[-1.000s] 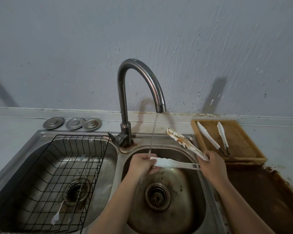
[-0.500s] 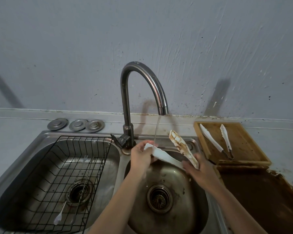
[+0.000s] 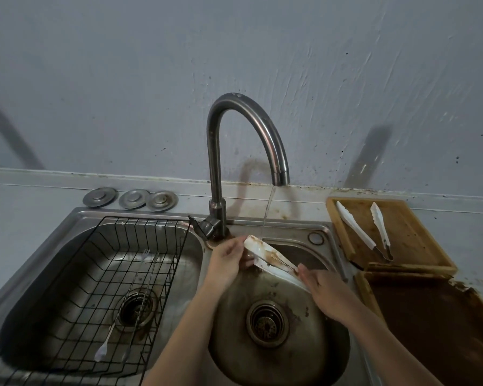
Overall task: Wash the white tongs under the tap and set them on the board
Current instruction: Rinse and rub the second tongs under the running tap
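White tongs point(image 3: 268, 255) smeared with brown sauce are held slantwise over the right sink basin point(image 3: 329, 344). A thin stream of water from the curved tap point(image 3: 279, 174) lands on their upper end. My left hand point(image 3: 226, 260) grips that upper end by the tips. My right hand point(image 3: 326, 291) holds the lower, hinged end. A second pair of white tongs point(image 3: 365, 232) lies spread on the wooden board point(image 3: 407, 240) to the right of the sink.
The left basin holds a black wire rack point(image 3: 101, 288) with long thin utensils point(image 3: 129, 310) in it. Three metal plugs point(image 3: 131, 198) sit on the counter behind. A dark brown stained tray point(image 3: 435, 327) lies in front of the board.
The two arms of the tongs have closed together and the soiled arm has turned up under the stream. My right hand has dropped lower and my left hand has shifted onto the tips.
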`<act>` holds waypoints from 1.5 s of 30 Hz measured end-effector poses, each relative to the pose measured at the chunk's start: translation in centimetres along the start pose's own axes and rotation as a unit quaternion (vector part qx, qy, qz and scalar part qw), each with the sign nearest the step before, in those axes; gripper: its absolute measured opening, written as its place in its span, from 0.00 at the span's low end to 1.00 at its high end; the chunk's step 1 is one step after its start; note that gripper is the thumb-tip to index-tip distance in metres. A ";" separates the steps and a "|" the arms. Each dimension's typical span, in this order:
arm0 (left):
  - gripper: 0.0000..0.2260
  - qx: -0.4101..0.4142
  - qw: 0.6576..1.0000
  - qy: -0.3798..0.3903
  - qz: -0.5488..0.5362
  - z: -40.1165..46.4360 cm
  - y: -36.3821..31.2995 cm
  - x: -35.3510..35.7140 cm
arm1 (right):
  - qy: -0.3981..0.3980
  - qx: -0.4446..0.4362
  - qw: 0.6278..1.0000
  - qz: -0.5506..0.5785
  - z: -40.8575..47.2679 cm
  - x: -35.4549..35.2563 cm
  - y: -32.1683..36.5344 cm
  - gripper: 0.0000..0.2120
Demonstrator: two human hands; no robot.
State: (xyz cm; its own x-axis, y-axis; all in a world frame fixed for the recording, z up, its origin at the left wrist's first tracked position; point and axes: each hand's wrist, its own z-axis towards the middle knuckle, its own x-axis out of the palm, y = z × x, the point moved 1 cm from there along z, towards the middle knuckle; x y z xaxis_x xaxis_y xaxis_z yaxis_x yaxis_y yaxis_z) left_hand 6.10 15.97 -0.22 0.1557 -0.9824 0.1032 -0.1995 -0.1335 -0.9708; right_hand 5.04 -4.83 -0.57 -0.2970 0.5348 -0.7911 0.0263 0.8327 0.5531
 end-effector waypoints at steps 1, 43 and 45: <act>0.12 0.000 1.000 0.018 -0.014 -0.1 0.2 0.1 | -0.002 0.007 1.000 -0.008 0.1 0.2 0.0 0.32; 0.03 -0.103 0.985 -0.006 -0.136 0.1 -1.7 0.4 | -0.123 -0.078 0.989 -0.018 0.2 -1.5 2.3 0.19; 0.08 -0.089 0.985 -0.022 -0.144 0.3 -2.1 -0.3 | -0.124 -0.094 0.988 -0.015 0.8 -1.5 2.7 0.18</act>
State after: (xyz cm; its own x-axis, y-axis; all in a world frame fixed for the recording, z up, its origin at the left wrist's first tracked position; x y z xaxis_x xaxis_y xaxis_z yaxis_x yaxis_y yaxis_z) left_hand 6.76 16.54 1.72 0.2713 -0.8947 0.3549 -0.3067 -0.4299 -0.8492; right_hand 6.35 -3.26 1.92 -0.0515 0.5477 -0.8351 -0.1645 0.8201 0.5480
